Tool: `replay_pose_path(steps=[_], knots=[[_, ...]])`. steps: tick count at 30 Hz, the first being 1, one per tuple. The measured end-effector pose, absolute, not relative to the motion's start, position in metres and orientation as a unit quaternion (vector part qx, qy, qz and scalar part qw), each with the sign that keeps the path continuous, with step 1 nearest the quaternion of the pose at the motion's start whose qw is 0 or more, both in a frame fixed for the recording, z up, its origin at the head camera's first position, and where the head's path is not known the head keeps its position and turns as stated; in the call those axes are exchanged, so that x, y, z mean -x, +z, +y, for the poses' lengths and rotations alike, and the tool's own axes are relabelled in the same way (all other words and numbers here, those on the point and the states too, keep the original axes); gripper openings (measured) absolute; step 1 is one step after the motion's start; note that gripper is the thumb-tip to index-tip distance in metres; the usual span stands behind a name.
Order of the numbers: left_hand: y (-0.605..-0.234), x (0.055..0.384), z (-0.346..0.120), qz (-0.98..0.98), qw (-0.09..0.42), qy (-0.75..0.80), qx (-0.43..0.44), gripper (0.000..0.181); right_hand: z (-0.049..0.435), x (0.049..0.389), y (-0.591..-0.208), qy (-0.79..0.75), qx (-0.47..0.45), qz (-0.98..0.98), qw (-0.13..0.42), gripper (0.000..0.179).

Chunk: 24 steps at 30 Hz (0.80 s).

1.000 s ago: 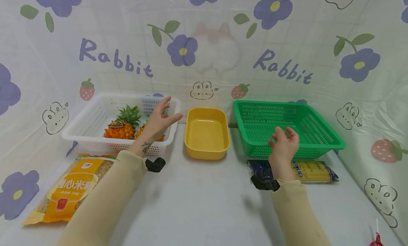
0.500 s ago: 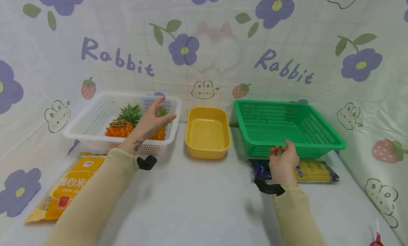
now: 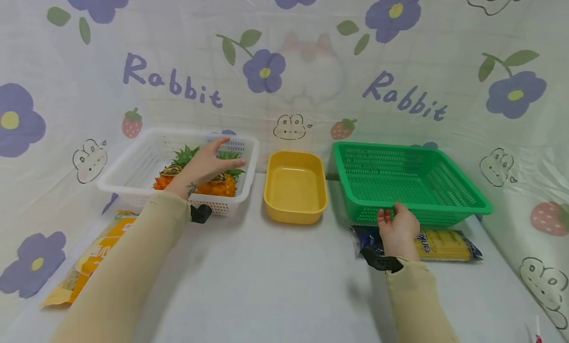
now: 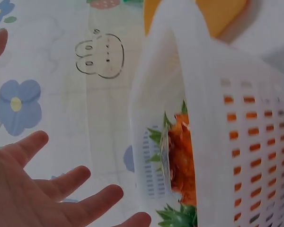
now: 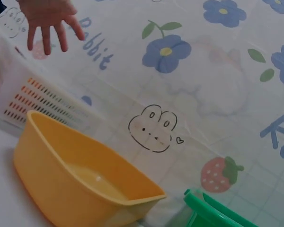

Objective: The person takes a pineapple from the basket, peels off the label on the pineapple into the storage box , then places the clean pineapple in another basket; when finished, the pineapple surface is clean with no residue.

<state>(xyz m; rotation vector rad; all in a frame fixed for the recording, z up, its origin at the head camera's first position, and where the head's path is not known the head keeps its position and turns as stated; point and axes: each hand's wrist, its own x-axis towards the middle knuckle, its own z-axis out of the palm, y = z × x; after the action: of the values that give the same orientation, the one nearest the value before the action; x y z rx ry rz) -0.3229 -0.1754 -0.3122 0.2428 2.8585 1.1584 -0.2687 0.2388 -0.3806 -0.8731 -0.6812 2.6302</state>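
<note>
In the head view my left hand (image 3: 202, 166) hovers over the white basket (image 3: 108, 186), fingers spread and thumb apart. Two pineapples lie inside, the left one (image 3: 162, 181) partly behind the hand, the right one (image 3: 221, 186) below it. The left wrist view shows those straight fingers (image 4: 68, 182) beside the basket wall, touching nothing. My right hand (image 3: 400, 232) is at the front rim of the green basket (image 3: 464, 205), its fingers loosely bent with nothing in them; whether they touch the rim I cannot tell. It covers part of a spaghetti packet (image 3: 448, 245).
Between the baskets stands a yellow tub (image 3: 295, 215). A yellow-orange food bag (image 3: 84, 266) lies at the left, partly behind my left sleeve. At the lower right edge a small red-wrapped thing on a white stick (image 3: 538, 335) shows. A patterned curtain (image 3: 311, 61) hangs behind.
My left hand has shifted left and a little lower over the white basket. My right hand has dropped from above the green basket's front rim to it. The head view has turned slightly left.
</note>
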Motion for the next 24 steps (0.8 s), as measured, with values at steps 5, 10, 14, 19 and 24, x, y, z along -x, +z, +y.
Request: replay_pose_path(steps=[5,10,14,19,24], knots=[[-0.315,0.33,-0.178,0.949,0.06,0.304,-0.066,0.099,0.24,0.268,-0.381,0.908,0.307,-0.248,0.14,0.067],[-0.311,0.333,-0.177,0.965,0.102,0.234,-0.055,0.101,0.241,0.268,-0.383,0.907,0.307,-0.249,0.142,0.069],[-0.309,0.337,-0.177,0.975,0.117,0.181,-0.05,0.102,0.24,0.27,-0.383,0.907,0.308,-0.249,0.146,0.068],[-0.312,0.34,-0.177,0.976,0.137,0.164,-0.043,0.098,0.24,0.272,-0.383,0.907,0.306,-0.246,0.149,0.068],[-0.318,0.34,-0.173,0.972,0.149,0.18,-0.036,0.098,0.24,0.27,-0.383,0.907,0.308,-0.246,0.148,0.071]])
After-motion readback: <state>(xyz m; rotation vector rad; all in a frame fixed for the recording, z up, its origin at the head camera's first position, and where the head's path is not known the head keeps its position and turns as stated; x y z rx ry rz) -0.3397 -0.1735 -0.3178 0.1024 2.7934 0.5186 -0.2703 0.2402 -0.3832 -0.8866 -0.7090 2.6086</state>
